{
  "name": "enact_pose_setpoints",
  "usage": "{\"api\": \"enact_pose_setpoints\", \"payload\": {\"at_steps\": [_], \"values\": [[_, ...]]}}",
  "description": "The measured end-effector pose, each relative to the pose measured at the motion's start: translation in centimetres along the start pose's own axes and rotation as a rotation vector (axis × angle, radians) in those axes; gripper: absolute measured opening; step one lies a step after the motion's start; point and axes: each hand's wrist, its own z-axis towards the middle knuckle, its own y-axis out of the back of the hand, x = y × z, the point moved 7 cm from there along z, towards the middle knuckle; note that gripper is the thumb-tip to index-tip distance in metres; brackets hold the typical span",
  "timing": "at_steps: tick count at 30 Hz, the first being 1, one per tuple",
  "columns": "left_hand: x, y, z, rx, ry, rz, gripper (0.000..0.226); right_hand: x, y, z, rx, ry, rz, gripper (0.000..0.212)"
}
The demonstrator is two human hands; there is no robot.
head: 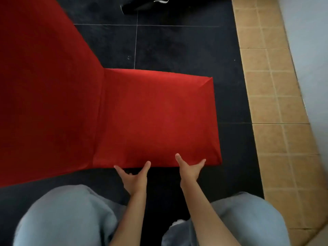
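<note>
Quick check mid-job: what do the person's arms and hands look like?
Both forearms are bare, no sleeves in view. The left hand and right hand wear no gloves; no ring or watch shows. Light blue trousers cover the knees.

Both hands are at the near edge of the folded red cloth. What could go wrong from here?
The left hand and right hand sit close together at the near edge of the red cloth. If lifted there, the far corners may sag and the fold may go crooked.
The dark floor shows pale specks and may soil it.

1 red cloth (150,112), 2 hands (134,180) (190,170).
</note>
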Motion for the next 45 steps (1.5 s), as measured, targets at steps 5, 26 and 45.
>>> {"api": "enact_pose_setpoints", "payload": {"at_steps": [5, 26, 45], "values": [[1.0, -2.6, 2.9, 0.005, 0.011, -0.111, 0.126, -1.2, -1.8, 3.2, -0.001, -0.073, 0.076, 0.127], [3.1, -6.2, 5.7, -0.082, -0.193, -0.262, 0.133, -4.1, -4.3, 7.5, -0.039, 0.043, 0.318, 0.140], [1.7, -3.6, 4.4, -0.078, -0.095, -0.160, 0.135, -4.2, -3.8, 4.0, -0.106, 0.019, 0.274, 0.136]]}}
